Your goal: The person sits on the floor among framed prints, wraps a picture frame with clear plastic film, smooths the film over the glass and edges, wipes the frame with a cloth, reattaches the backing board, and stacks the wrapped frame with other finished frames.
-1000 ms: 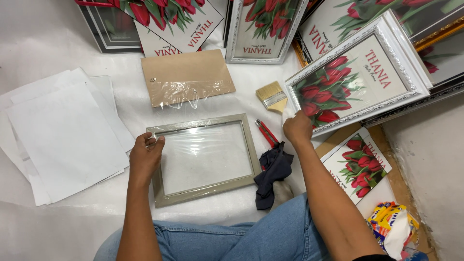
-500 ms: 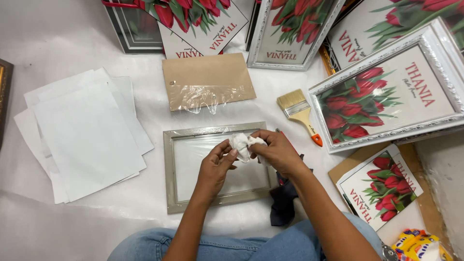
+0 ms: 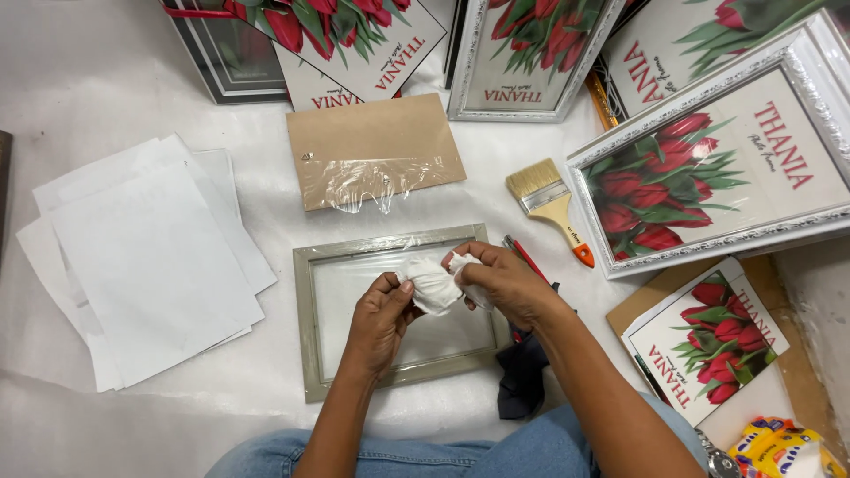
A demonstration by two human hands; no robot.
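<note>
1. White, crumpled cloth or tissue [image 3: 431, 285] is pinched between both hands; which of the two it is cannot be told from its wrinkles.
2. The left hand [image 3: 379, 320] grips the wad's left end with curled fingers, and the right hand [image 3: 505, 281] clasps its right end, thumb on top.
3. Beneath both hands lies a grey-green picture frame [image 3: 305, 310], flat on the white sheet; the wad hangs over its glazed middle, and whether the wad touches the pane cannot be made out.
4. The frame's right edge is covered by the right hand and wrist.
5. Just right of the right hand, a red pen-like tool [image 3: 524, 257] shows only in part, its lower end hidden by the hand.
6. A dark cloth [image 3: 522, 376] lies under the right forearm, mostly covered.
7. Beyond the right hand sits a paintbrush [image 3: 551, 205] with an orange-tipped handle.
8. Beyond both hands lies a brown backing board [image 3: 372, 133], its near edge under wrinkled clear film.
9. Well left of the left hand lies a stack of white paper sheets [image 3: 146, 257].
10. Framed tulip prints [image 3: 708, 168] to the right and beyond the hands run off the picture's edge.
</note>
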